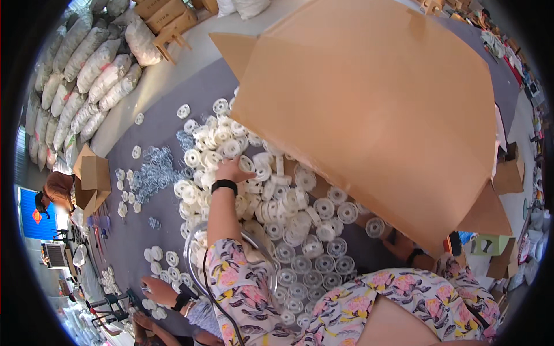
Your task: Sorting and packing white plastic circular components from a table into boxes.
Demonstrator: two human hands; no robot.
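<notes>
My left hand [234, 169] reaches into a heap of white plastic spools [288, 202], its thumb spread from the fingers. It touches the spools at the heap's middle, and its fingertips are partly hidden among them. A large cardboard box [369, 109], tilted with flaps hanging, stands over the heap's right side. My right hand [392, 239] is low beside the box's lower edge, mostly hidden in its shade; its fingers do not show clearly. A single clear spool [375, 227] is close to it. Rows of clear spools [311, 265] lie nearest to me.
Blue-grey wire-like pieces [156, 173] lie left of the heap on the dark table [127, 230]. A shiny round metal rim [190, 254] circles under my left forearm. A co-worker's hand [160, 291] is at lower left. Full sacks [86, 75] are stacked at far left; another person [57, 190] bends near an open carton [92, 179].
</notes>
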